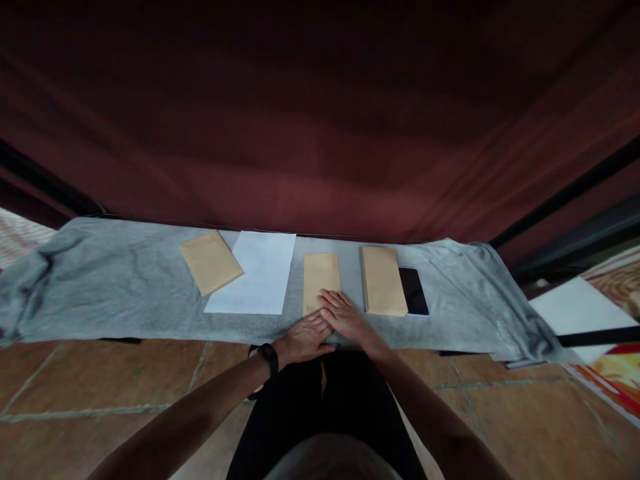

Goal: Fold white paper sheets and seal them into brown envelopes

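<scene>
A brown paper envelope [321,270] lies upright in front of me on a grey cloth. My right hand [343,315] rests flat over its lower part, fingers stretched out. Beside and partly under it, my left hand [307,337] lies flat with its fingertips at the envelope's lower edge; a black watch is on that wrist. To the right sits a stack of brown envelopes [384,280], with a dark phone [414,292] showing past its right side. On the left, white paper [260,273] lies partly under another brown envelope [210,260].
The grey cloth [130,287] covers a long narrow surface. Behind it hangs a dark red curtain [320,167]. Black poles slope down at both sides. A white board [575,310] and colourful fabric are at the far right. Below is a tiled floor [125,380].
</scene>
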The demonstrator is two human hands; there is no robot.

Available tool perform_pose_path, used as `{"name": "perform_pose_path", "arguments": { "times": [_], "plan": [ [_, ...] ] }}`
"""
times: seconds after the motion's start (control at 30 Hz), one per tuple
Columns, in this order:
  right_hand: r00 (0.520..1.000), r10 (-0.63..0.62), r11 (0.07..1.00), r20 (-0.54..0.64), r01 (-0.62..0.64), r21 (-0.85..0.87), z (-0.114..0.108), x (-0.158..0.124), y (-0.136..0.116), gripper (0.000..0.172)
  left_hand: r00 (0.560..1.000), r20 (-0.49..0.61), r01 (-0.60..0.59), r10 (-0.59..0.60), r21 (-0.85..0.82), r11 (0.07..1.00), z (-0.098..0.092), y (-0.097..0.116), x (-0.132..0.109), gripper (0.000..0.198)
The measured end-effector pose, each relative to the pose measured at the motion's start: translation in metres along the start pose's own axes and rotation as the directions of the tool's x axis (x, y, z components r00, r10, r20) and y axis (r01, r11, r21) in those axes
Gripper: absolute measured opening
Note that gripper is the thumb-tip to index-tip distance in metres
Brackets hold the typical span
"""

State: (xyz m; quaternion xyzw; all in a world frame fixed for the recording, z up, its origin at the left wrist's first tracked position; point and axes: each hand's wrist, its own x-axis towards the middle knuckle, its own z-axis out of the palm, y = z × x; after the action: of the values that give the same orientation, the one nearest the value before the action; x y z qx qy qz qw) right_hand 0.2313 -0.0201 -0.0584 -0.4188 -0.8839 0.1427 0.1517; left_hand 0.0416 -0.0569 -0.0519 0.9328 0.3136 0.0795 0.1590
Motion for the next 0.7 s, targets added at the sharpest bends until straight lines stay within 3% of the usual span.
{"name": "perform_pose_path", "arguments": {
  "times": [0.23,0.4,0.53,0.7],
  "plan": [
    [0.991,0.137,0.980,0.006,-0.135,-0.144,0.002,0.061,0.036,0.055,0.999,0.030,-0.031,0.031,0.006,0.999,-0.009,0.001,0.003,0.073],
    [0.957,0.287,0.947,-0.049,-0.291,-0.138,-0.003,0.085,0.044,0.062,0.998,0.037,-0.052,0.051,0.016,0.999,-0.014,0.002,0.004,0.075],
    [0.954,0.295,0.946,-0.048,-0.299,-0.128,-0.004,0.082,0.041,0.063,0.998,0.041,-0.049,0.049,0.014,0.999,-0.016,0.003,0.005,0.073],
    [0.974,0.224,0.964,-0.035,-0.227,-0.142,-0.001,0.051,0.033,0.059,0.998,0.024,-0.056,0.056,0.022,0.998,-0.013,-0.001,0.004,0.071]
  ]
}}
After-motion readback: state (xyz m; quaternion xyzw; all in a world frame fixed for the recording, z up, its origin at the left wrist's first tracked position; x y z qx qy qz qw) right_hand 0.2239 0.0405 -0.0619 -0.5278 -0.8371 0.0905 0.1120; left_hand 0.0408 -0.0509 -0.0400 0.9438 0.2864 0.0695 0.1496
